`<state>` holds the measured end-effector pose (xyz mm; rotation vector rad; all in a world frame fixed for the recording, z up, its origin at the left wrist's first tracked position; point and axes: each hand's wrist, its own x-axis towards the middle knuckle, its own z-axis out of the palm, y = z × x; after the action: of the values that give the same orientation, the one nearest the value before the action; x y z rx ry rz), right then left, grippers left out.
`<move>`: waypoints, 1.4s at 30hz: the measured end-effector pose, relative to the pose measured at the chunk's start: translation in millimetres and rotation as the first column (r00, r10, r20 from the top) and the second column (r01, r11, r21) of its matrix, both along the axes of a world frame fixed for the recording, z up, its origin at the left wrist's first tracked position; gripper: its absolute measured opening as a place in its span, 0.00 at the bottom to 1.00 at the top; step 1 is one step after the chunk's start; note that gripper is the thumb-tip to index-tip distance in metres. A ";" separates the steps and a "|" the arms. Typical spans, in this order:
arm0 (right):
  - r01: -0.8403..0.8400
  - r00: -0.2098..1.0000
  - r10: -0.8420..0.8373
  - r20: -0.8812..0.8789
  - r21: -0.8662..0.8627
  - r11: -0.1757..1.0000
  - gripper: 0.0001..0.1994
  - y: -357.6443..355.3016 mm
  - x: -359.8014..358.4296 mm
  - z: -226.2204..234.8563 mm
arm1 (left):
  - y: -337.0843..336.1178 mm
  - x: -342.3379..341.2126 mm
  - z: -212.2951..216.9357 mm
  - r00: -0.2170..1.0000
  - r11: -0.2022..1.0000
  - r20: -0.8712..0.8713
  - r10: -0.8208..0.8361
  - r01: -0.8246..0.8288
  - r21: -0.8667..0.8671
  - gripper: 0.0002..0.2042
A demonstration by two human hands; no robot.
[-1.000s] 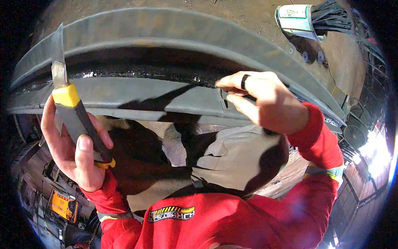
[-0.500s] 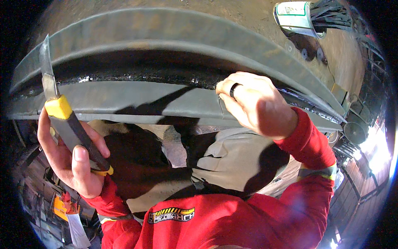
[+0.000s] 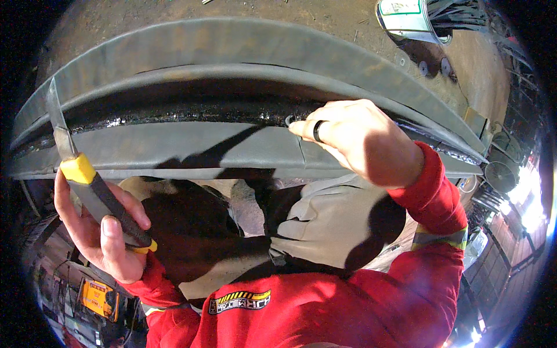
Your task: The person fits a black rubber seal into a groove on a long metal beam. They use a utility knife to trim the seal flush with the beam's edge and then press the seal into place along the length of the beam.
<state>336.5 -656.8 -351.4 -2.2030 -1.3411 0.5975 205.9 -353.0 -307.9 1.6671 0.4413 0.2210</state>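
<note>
My left hand [image 3: 104, 232] holds up a knife [image 3: 107, 206] with a black and yellow handle, its narrow blade pointing away from me over the left part of a long grey metal piece [image 3: 191, 142]. A dark, glossy black seam [image 3: 203, 111] runs along the inner corner of this piece. My right hand [image 3: 362, 139], with a black ring on one finger, bends over the seam right of the middle. Its thumb and fingertips are pinched together at the seam's near edge. A small pale bit shows at the tips, too small to name.
My knees [image 3: 325, 226] are just on the near side of the metal piece. A white can [image 3: 406, 20] with dark thin strips lies at the far right, near several round discs [image 3: 423, 68]. An orange and black device [image 3: 98, 298] stands at the lower left.
My right hand has moved a little left along the seam. My left hand and the knife have dipped slightly. A white shape at the lower left has gone from in front of the orange device.
</note>
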 end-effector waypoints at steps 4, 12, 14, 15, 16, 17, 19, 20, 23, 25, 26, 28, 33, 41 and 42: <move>-0.161 0.980 0.173 0.096 -0.125 0.979 0.07 4.9 6.4 13.4 | 0.7 -0.9 0.5 1.000 1.000 0.002 -0.006 0.006 -0.001 0.37; -0.190 0.974 0.187 0.129 0.009 0.982 0.10 8.3 6.8 6.8 | 4.5 -3.0 1.1 1.000 1.000 0.000 0.011 -0.011 0.008 0.38; -0.126 0.989 0.125 0.077 0.008 0.992 0.08 8.9 3.9 4.9 | 2.7 -2.0 0.6 1.000 1.000 0.011 0.018 -0.018 0.019 0.38; -0.075 0.996 0.074 0.059 0.017 0.997 0.07 9.3 0.3 0.3 | 2.1 -1.7 1.5 1.000 0.999 0.007 0.027 -0.027 0.018 0.38; -0.023 0.999 0.022 0.041 0.024 0.999 0.06 10.4 -2.2 -2.2 | 1.9 -2.2 2.9 0.999 0.999 0.003 0.035 -0.035 0.018 0.38; 0.007 1.000 -0.007 0.006 0.015 1.000 0.06 12.8 -3.0 -1.5 | 2.5 -3.3 3.8 0.999 0.999 -0.002 0.043 -0.042 0.017 0.38; 0.070 0.996 -0.070 -0.053 -0.015 0.997 0.06 16.6 -2.2 5.6 | 8.3 -6.5 2.5 1.000 0.999 0.016 0.020 -0.019 -0.031 0.38; 0.102 0.991 -0.104 -0.082 -0.022 0.995 0.05 17.4 -2.4 7.9 | 10.9 -7.7 2.3 1.000 0.998 0.025 0.008 -0.007 -0.055 0.38; 0.179 0.974 -0.185 -0.130 -0.058 0.982 0.04 19.5 -3.8 14.9 | 13.3 -8.6 4.3 0.999 0.997 0.039 0.014 -0.011 -0.076 0.38; 0.209 0.968 -0.220 -0.121 -0.096 0.973 0.05 21.6 -5.4 19.4 | 13.8 -9.5 3.3 0.999 0.997 0.045 0.022 -0.018 -0.079 0.38; 0.227 0.962 -0.240 -0.133 -0.103 0.968 0.04 20.9 -5.7 20.0 | 11.8 -8.6 3.8 0.999 0.997 0.038 0.027 -0.025 -0.074 0.39; 0.263 0.947 -0.278 -0.161 -0.108 0.959 0.05 16.9 -6.3 19.0 | 8.7 -7.7 7.3 1.000 0.999 0.006 0.009 -0.008 -0.052 0.40; 0.319 0.894 -0.316 -0.316 -0.043 0.947 0.15 3.2 -8.2 18.0 | -0.6 -4.2 15.5 0.998 1.000 -0.060 -0.018 0.018 -0.002 0.41; 0.194 0.930 -0.170 -0.326 0.042 0.980 0.17 -15.4 -8.8 8.0 | -14.2 -3.2 23.5 0.975 0.994 -0.202 -0.096 0.104 0.029 0.39; 0.185 0.928 -0.153 -0.339 0.066 0.980 0.17 -20.4 -9.0 3.2 | -16.7 -4.0 37.0 0.945 0.983 -0.289 -0.151 0.175 0.058 0.37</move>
<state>327.5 -677.1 -348.2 -2.0038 -0.9744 0.7801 201.9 -369.7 -270.9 1.8148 0.5107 -0.1277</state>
